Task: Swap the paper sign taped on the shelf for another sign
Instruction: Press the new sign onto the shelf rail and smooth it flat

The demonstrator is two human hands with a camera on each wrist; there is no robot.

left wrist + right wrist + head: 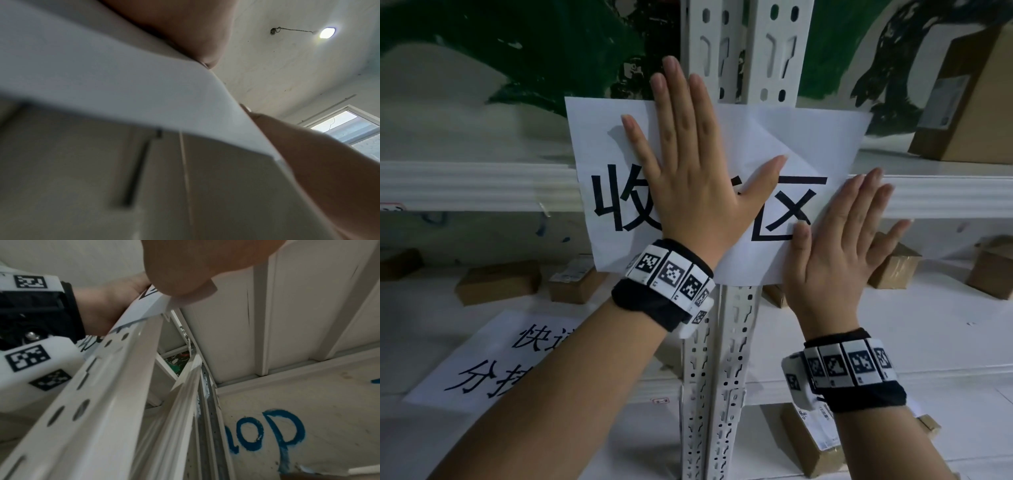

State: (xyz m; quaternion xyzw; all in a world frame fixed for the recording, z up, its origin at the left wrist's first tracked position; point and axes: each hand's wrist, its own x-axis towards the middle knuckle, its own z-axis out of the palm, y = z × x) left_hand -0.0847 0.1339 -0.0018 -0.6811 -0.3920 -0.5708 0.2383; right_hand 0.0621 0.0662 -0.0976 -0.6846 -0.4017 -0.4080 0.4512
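A white paper sign (818, 137) with large black characters lies against the white shelf upright (770, 51) and the shelf's front beam (465, 185). My left hand (688, 164) presses flat on the sign's middle, fingers straight and pointing up. My right hand (839, 240) presses flat on the sign's lower right edge and the beam. In the right wrist view the sign's edge (148, 308) shows under my palm. A second paper sign (493, 359) with black characters lies on the lower shelf at the left, partly behind my left forearm.
Several small cardboard boxes (498, 281) sit on the lower shelf (893, 325) behind the sign. A bigger box (969, 99) stands on the upper shelf at the right. More parcels (815, 442) lie on the shelf below. Perforated uprights (722, 377) run down the middle.
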